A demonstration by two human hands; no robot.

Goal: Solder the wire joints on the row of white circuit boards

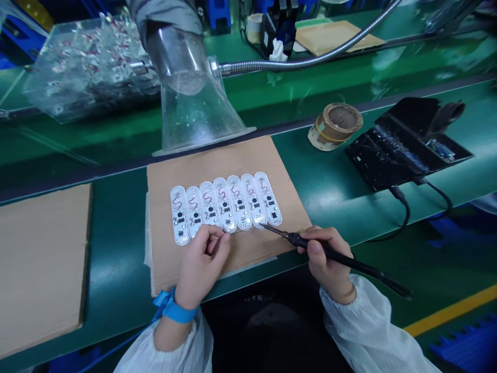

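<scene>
Several white oblong circuit boards [225, 207] with red wires lie side by side on a cardboard sheet [272, 166]. My right hand [328, 259] is closed round a black soldering iron [349, 261], whose tip touches the lower end of a board near the right of the row. My left hand [204, 264] is pinched just below the boards near the row's middle; what it pinches is too thin to make out. A blue wrist strap [174, 306] circles my left wrist.
A clear funnel-shaped fume hood [194, 88] on a flexible metal hose [310, 57] stands behind the cardboard. A roll of tape [336, 124] and a black soldering station [404, 142] sit at the right. Another cardboard sheet [39, 259] lies left. A clear bag of parts [85, 62] sits far left.
</scene>
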